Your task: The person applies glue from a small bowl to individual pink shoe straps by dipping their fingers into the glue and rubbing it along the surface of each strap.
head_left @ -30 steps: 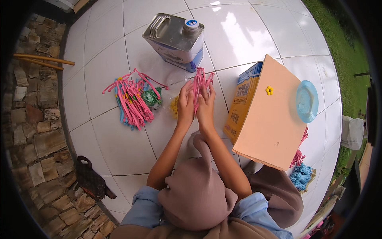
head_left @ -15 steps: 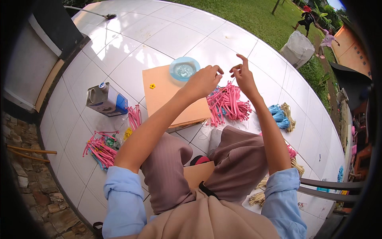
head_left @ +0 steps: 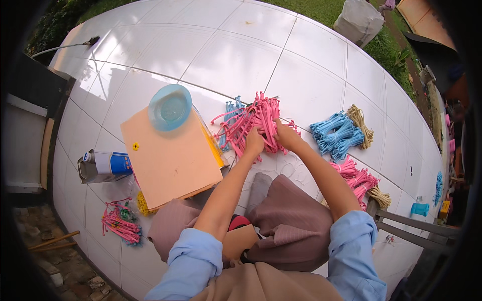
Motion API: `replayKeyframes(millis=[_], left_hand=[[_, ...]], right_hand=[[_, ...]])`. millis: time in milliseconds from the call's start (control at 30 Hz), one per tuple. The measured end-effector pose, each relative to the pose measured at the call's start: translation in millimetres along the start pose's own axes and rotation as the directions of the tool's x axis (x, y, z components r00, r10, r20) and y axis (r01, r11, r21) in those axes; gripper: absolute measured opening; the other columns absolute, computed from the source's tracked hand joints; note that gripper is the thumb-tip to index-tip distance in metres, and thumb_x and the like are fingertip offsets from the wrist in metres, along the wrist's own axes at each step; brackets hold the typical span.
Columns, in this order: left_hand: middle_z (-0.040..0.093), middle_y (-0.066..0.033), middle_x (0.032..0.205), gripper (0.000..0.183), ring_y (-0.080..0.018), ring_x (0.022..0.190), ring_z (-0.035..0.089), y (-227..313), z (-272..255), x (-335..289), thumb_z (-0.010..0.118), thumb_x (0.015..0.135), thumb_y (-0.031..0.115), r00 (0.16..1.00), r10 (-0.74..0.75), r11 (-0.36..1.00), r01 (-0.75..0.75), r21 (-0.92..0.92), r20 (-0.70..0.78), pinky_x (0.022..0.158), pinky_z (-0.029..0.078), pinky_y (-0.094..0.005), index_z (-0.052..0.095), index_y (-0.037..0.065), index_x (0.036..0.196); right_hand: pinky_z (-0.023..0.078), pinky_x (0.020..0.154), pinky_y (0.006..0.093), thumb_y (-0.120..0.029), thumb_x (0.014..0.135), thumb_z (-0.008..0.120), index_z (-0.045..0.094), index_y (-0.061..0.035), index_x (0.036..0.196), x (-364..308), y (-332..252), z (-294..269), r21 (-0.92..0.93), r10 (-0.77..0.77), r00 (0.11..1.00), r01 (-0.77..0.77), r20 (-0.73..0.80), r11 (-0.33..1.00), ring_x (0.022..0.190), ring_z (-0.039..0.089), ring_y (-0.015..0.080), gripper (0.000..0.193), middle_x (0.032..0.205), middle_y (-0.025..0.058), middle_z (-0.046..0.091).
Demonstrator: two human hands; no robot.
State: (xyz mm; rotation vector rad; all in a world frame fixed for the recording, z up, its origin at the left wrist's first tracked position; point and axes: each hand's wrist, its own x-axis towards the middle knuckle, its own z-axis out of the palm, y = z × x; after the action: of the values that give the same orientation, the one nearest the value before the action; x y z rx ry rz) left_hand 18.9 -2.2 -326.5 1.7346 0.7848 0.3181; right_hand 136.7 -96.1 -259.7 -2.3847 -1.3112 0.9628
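A large heap of pink strips with knobbed ends [head_left: 266, 113] lies on the tiles ahead of me. My left hand [head_left: 254, 141] is closed on strips at the heap's near left side. Close by, my right hand [head_left: 286, 135] grips strips at the near right; its fingertips are partly hidden among them. Some blue strips [head_left: 232, 113] show behind the heap's left side. To the left is a peach-coloured board [head_left: 168, 160], with a translucent blue bowl [head_left: 170, 108] at its far end and a small yellow flower-shaped piece [head_left: 135, 146] on top.
Bundled blue strips [head_left: 336, 133] and beige strips [head_left: 360, 125] lie to the right, with pink bundles [head_left: 357, 178] nearer me. At the left stand a metal can [head_left: 103, 165] and a pile of pink strips [head_left: 120, 223] beside yellow pieces [head_left: 144, 204]. A white sack [head_left: 359, 21] stands far right.
Both hands, raised above the board and heap before, have come down onto the pink strips and closed on them. My view has turned to the right, so the board and bowl appear further left.
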Motion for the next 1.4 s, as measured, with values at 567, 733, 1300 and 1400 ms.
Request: replayKeyframes(millis=[567,733,1300,1400], left_hand=[[0.037,-0.0218,0.125,0.045,-0.0339,0.107,0.047,118.8,7.6,24.0,0.04,0.08,-0.002,0.853,0.352,0.935,-0.305,0.18,-0.386,0.097,0.035,-0.0416,0.039,0.0,0.125],[0.054,-0.0123,0.113,0.038,-0.0284,0.11,0.049,186.9,-69.3,26.0,0.042,0.08,0.0,0.715,0.691,0.686,-0.695,0.217,0.106,0.104,0.027,-0.0469,0.048,0.005,0.117],[0.063,-0.0075,0.073,0.015,-0.0106,0.062,0.061,292.3,-161.2,-120.4,0.059,0.087,0.012,0.815,0.579,0.811,-0.572,-0.122,0.033,0.056,0.049,-0.0234,0.056,-0.002,0.09],[0.063,-0.0091,0.067,0.016,-0.012,0.058,0.061,297.3,-173.0,-130.1,0.059,0.086,0.012,0.83,0.552,0.825,-0.557,-0.092,-0.082,0.055,0.05,-0.0245,0.052,-0.002,0.085]], right_hand=[[0.047,0.065,0.0349,0.014,0.078,0.045,0.029,-0.0091,0.132,-46.9,-52.3,-88.6,0.355,0.045,0.812,0.204,-0.582,0.913,0.069,0.059,0.0245,0.061,0.083,0.0151,0.054],[0.05,0.07,0.0384,0.009,0.081,0.051,0.035,-0.009,0.129,-114.7,-121.2,-168.7,0.188,-0.264,0.785,0.431,-0.561,0.883,0.075,0.063,0.0277,0.054,0.08,0.0153,0.06],[0.043,0.093,0.0344,0.0,0.076,0.065,0.007,-0.012,0.142,-164.7,-191.1,-167.7,0.476,-0.301,0.539,0.84,-0.787,0.26,0.114,0.05,0.0246,0.089,0.135,0.0184,0.038],[0.032,0.105,0.0391,-0.005,0.08,0.063,-0.008,-0.0167,0.144,-159.0,-177.7,-124.3,0.678,-0.449,0.713,0.683,-0.538,0.272,0.127,0.039,0.0274,0.096,0.144,0.0203,0.025]])
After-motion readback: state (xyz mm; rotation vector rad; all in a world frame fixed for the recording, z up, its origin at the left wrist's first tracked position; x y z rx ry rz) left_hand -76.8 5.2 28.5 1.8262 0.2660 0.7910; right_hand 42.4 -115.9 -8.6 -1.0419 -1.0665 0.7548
